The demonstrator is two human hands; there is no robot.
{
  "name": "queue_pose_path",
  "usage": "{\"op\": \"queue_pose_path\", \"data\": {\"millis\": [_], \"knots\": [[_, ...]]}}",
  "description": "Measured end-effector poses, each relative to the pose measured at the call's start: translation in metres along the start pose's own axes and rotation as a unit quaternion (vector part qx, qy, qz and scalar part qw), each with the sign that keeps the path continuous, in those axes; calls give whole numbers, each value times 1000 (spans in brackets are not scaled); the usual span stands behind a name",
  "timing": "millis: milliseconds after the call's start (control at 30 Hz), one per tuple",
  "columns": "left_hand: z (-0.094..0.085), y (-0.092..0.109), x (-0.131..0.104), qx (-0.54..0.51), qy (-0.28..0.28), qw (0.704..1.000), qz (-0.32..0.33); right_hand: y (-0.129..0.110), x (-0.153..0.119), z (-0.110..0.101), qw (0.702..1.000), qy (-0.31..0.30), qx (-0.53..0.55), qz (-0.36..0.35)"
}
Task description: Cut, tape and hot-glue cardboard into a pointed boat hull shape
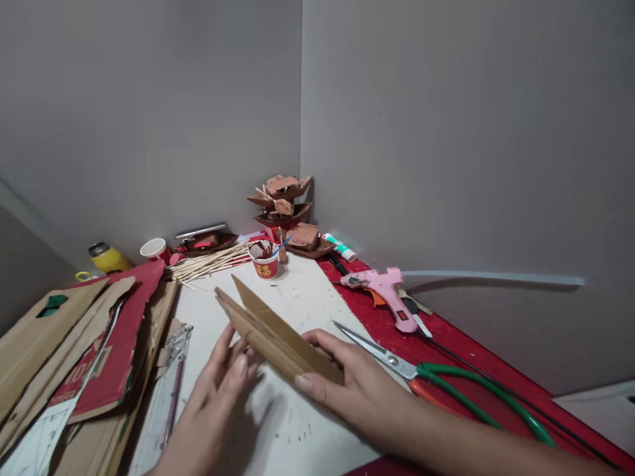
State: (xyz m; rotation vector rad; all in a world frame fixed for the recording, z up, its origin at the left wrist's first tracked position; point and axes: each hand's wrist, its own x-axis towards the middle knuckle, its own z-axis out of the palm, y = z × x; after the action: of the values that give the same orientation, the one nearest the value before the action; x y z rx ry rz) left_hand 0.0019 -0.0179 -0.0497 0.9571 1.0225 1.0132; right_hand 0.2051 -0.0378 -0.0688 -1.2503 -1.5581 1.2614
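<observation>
Cardboard (278,350) with two long walls and a narrow gap between them is held tilted above a white sheet (307,297), its parted, pointed tips aimed away and to the left. Between those tips and a red paper cup (266,269) lies a strip of bare sheet; more white shows along the far side, as far as a band of red-covered worktop (380,324).

The right hand (350,380) grips the nearer end — thumb on the near wall, fingers on the far one. The left hand (221,383) is half open, fingers bent and thumb apart, right beside the near wall; whether its fingertips touch, I cannot tell.

Just past the right hand lie scissors (391,360), pointing at the sheet, and beyond them a pink glue gun (397,297). A pile of cut cardboard sheets (54,330) crowds the left edge. Wooden sticks (213,263) fan out beside the cup, with brown model boats (303,238) behind it — close to where grey walls (446,165) meet.
</observation>
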Motion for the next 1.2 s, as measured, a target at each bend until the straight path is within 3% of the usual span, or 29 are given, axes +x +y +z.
{"op": "queue_pose_path", "data": {"millis": [100, 233, 333, 600, 733, 800, 867, 1033, 1100, 1200], "knots": [[21, 2, 11, -78, -26, 997, -8, -5, -6, 5, 998, -23, -28, -43], [47, 4, 24, -125, 33, 992, -5, -7, -8, 3, 990, -7, -69, -126], [57, 5, 30, -127, 37, 991, 5, -3, -7, 2, 983, 18, -85, -162], [52, 2, 38, -130, -12, 991, 18, 6, -9, 7, 971, 6, -188, -146], [48, 3, 42, -156, -20, 988, -13, 7, -9, 7, 965, -11, -235, -118], [46, 5, 45, -168, -18, 985, -42, 9, -9, 7, 971, -22, -203, -124], [44, 8, 48, -174, -18, 982, -66, 12, -6, 5, 981, -1, -141, -130], [41, 9, 50, -168, -60, 976, -129, 14, 4, -4, 985, 125, -64, -100], [42, 7, 48, -163, -89, 971, -152, 10, 7, -7, 984, 137, -55, -102], [46, 2, 44, -146, -109, 971, -156, 2, 8, -10, 983, 103, -91, -122]]}}
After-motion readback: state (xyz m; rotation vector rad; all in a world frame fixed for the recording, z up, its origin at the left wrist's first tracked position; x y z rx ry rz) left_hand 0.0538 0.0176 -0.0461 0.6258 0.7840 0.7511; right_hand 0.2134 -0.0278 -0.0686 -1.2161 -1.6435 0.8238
